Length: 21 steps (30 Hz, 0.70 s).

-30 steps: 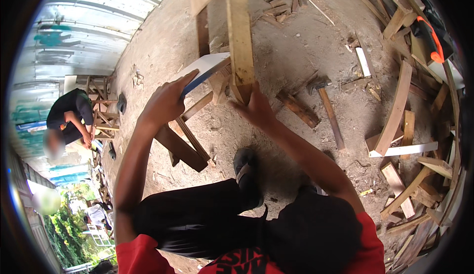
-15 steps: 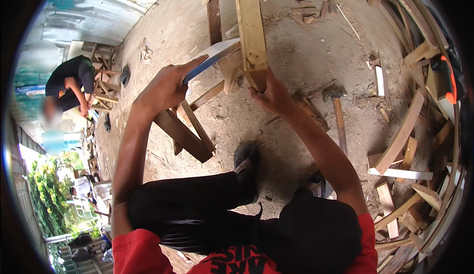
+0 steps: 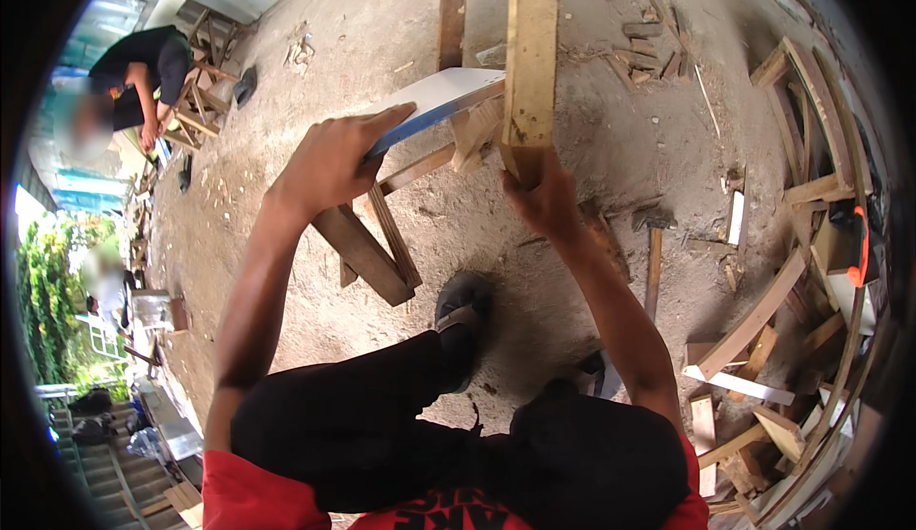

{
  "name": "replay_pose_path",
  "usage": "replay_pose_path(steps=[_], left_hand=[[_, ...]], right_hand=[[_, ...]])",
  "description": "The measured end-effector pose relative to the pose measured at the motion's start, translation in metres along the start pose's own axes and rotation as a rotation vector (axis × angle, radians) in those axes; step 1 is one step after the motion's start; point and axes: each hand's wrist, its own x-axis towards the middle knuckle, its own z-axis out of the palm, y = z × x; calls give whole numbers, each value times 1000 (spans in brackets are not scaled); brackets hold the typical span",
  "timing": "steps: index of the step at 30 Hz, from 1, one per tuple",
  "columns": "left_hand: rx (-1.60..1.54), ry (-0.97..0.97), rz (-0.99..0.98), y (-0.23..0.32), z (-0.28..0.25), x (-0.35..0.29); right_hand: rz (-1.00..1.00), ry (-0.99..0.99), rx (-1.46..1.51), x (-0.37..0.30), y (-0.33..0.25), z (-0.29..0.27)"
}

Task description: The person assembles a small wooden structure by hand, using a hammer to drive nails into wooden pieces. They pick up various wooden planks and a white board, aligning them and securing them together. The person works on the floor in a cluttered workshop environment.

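Observation:
A wooden frame, perhaps a stool or small bench, is tilted in front of me. Its flat board (image 3: 444, 91) has a white face and a blue edge. My left hand (image 3: 329, 167) is closed over the near left end of that board, thumb side hidden. On the right, my right hand (image 3: 544, 196) wraps round the near end of a long pale wooden beam (image 3: 531, 53), which runs away from me toward the top. Darker wooden legs (image 3: 367, 258) angle down below my left hand. How the beam joins the board is partly hidden.
A hammer (image 3: 655, 268) lies on the dirt floor right of my right forearm. Wood offcuts (image 3: 744, 344) pile up at the right, beside an orange curved object (image 3: 859, 249). Scraps (image 3: 649, 48) lie farther off. A person (image 3: 148, 77) bends over wooden frames at far left.
The view has shifted, so the frame and both hands appear farther right and slightly lower. Both grips on the wood look the same.

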Motion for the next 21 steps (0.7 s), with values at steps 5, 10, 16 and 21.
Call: replay_pose_path(steps=[5,10,16,21], left_hand=[[-19,36,57,3,-8,21],[140,275,310,10,2,56],[290,277,294,31,88,117],[78,106,281,76,122,138]], right_hand=[[22,39,-41,21,0,-19],[-11,140,-1,47,17,-43],[29,144,-179,65,95,-101],[48,173,-243,35,123,-128]])
